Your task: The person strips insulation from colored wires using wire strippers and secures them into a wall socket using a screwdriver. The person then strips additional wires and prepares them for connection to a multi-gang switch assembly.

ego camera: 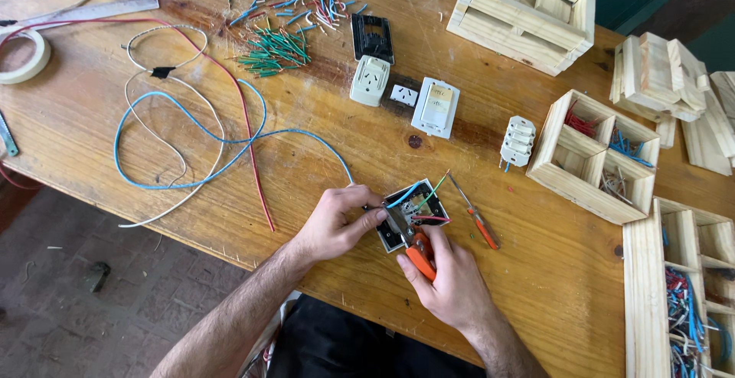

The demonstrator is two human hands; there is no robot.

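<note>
- Head view: I see my left hand (331, 223) with its grip closed on the edge of a small black square switch module (413, 213), pinning it to the light wooden counter (536, 286).
- My right hand (452, 282) has its grip wrapped around orange-handled pliers (419, 255), whose metal nose touches the module just beside the left fingertips.
- Short blue, green and red wire ends (426, 194) stick up out of the module, just past the pliers' nose.
- A long blue wire (191, 129) runs away from the left grip across the counter in wide loops, tangled with a red wire (245, 118) and a white wire (164, 171).
- Just to the right of the right grip lies a thin screwdriver with an orange handle (476, 221), apart from both hands.
- Further out from the grips sit a cream socket piece (370, 81), a white rocker switch plate (436, 108) and a white connector block (517, 142).
- Well beyond them is a heap of cut coloured wire pieces (283, 3).
- To the right of the right grip stands an open pale wooden box with compartments (597, 156) holding wire bits.
- Far left of the left grip lies a roll of cream masking tape (23, 55).
</note>
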